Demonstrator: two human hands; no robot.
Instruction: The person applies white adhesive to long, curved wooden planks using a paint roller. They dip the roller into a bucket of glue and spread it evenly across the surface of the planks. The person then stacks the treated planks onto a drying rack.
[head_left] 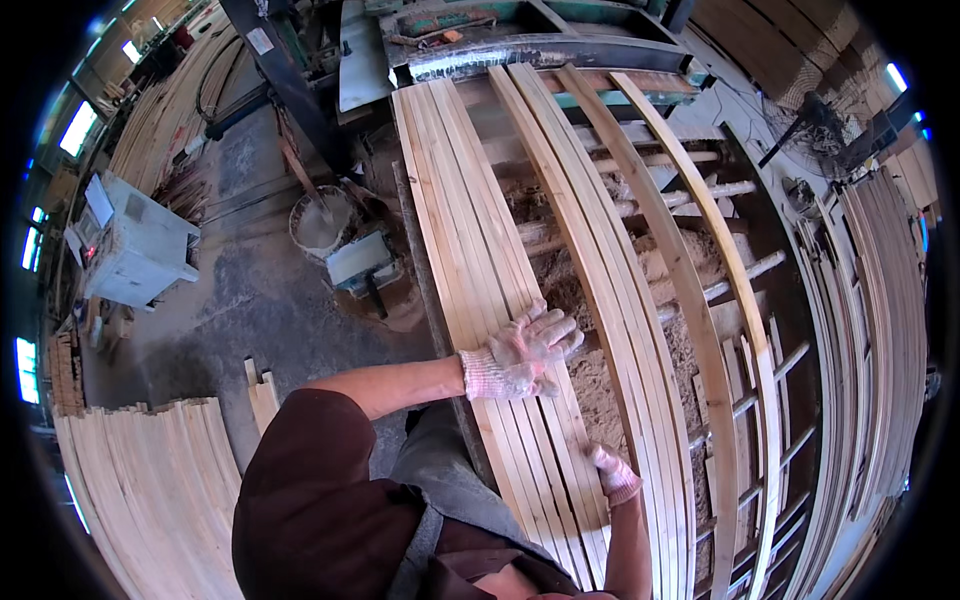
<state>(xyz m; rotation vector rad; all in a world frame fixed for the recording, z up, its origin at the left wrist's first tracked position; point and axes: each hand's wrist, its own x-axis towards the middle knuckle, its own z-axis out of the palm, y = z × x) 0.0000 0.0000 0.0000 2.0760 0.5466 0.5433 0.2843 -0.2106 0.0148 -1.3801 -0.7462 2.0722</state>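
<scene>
Both my hands wear pale knitted work gloves with pinkish cuffs. My left hand (525, 352) lies flat across a group of long light wooden strips (455, 225), palm down and fingers spread. Nearer to me, my right hand (613, 475) is at the right edge of the same group, its thumb side over the outermost strip and its other fingers mostly hidden. A narrow dark gap runs between some of these strips. To their right, a second bundle of strips (590, 235) lies side by side, then two single strips, the outer one bowed (705, 195).
The strips rest on a roller rack (745, 405) with sawdust below. A green machine frame (560, 52) stands at the far end. Leftward are a bucket (320, 222), a control cabinet (140, 245) and stacked wood (150, 480). More boards (880, 300) are stacked at right.
</scene>
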